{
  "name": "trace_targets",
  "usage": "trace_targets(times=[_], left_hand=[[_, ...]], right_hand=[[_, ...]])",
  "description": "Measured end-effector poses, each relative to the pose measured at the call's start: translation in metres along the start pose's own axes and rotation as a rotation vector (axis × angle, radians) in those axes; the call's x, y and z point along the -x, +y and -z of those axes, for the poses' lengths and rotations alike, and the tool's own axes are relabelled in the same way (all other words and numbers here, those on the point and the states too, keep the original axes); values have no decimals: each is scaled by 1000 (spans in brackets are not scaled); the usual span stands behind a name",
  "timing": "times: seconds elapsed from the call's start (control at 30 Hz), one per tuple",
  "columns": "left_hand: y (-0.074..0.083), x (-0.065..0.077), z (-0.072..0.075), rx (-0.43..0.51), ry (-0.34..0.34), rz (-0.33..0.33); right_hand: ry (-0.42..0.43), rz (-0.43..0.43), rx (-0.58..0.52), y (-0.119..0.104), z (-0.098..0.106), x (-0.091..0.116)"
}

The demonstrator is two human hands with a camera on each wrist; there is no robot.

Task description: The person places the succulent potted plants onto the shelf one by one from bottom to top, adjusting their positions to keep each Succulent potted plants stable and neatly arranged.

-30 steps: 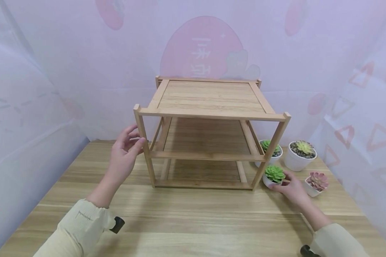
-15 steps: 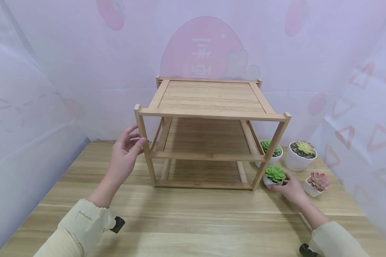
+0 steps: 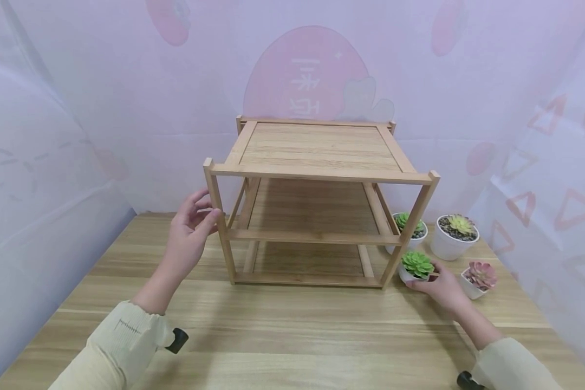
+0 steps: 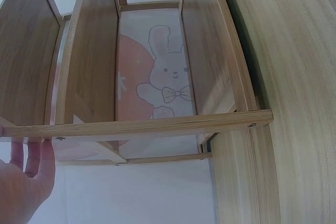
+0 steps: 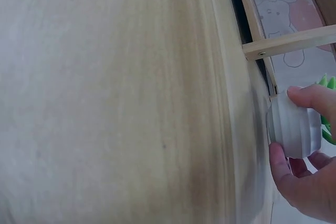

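A three-tier wooden shelf (image 3: 322, 176) stands on the table, its tiers bare. My left hand (image 3: 189, 230) is at its front left post (image 3: 215, 197), thumb on the near side and fingers behind; the left wrist view shows these fingers (image 4: 46, 161) at the post. By the foot of the front right post, my right hand (image 3: 446, 290) grips a small potted green succulent (image 3: 416, 264). In the right wrist view, thumb and fingers go around its ribbed white pot (image 5: 294, 127), close to the tabletop.
Behind the right hand stand a yellow-green succulent (image 3: 450, 246) and another green one (image 3: 419, 233), partly hidden by the shelf's post. A pink succulent (image 3: 479, 279) in a white pot is just right of the hand. Printed cloth (image 3: 175, 108) hangs around the table (image 3: 273, 336).
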State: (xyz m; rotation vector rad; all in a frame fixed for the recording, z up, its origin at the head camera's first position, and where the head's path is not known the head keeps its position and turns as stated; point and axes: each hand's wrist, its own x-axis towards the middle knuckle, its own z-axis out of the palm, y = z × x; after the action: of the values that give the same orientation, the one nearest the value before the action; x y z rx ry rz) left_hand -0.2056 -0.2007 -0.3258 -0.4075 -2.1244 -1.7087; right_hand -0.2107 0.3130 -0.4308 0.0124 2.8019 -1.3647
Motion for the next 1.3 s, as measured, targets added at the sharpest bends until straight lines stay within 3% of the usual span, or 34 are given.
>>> trace_targets(times=[0.5, 0.8, 1.3], left_hand=[[2, -1, -1, -1, -1, 11], [2, 0, -1, -6, -4, 20], [4, 0, -1, -15, -8, 33]], right_hand=[[-27, -18, -19, -9, 11, 12], [-58, 0, -85, -13, 14, 20], [-76, 34, -77, -21, 21, 35]])
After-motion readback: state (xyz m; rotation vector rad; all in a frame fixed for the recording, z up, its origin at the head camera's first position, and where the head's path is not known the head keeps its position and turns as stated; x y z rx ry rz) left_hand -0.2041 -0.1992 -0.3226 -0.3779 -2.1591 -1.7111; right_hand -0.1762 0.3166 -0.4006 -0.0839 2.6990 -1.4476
